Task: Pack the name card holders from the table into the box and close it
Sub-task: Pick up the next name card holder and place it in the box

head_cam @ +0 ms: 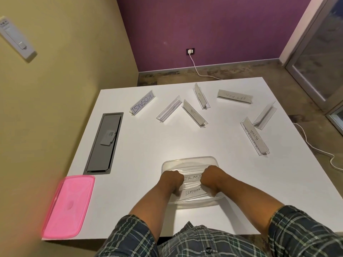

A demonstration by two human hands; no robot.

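A clear plastic box (189, 161) sits at the table's near edge. Inside it, my left hand (171, 179) and my right hand (211, 178) grip the two ends of a clear name card holder (192, 177) whose visible letters read "ERMA". A holder marked "ELEPHANT" (193, 191) lies in the box just below it. Several more holders stand scattered across the far half of the table: "KOSAKSI" (142, 105), a blank one (169, 110), "DOG" (194, 114), a thin upright one (200, 96), "BATMAN" (234, 97), another blank one (264, 115) and "ALPHA" (254, 136).
The pink box lid (67, 206) lies at the table's near left corner. A grey cable hatch (104, 143) is set into the white table (141, 149) on the left. A white cable (313, 147) runs along the floor to the right.
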